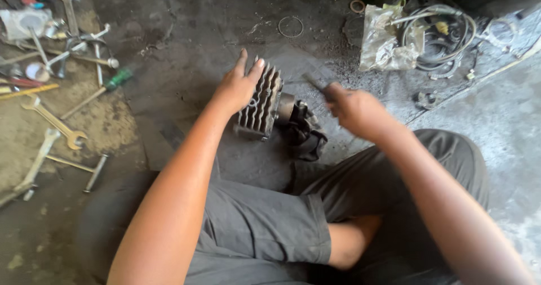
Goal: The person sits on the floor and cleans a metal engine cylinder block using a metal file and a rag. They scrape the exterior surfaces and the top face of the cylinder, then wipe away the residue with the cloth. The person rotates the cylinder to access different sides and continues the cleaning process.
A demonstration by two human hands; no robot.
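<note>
Gripped finned cylinder [260,102] flat under left hand [236,86]; right hand [354,111] closed round blurred tool [315,83], best kept steady.

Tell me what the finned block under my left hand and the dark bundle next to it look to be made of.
The finned block looks like cast metal, probably aluminium: dull grey, rigid parallel fins, grimy matte finish. The dark bundle looks like cloth, a rag perhaps: soft folds, no shine. The left hand rests on the block.
</note>
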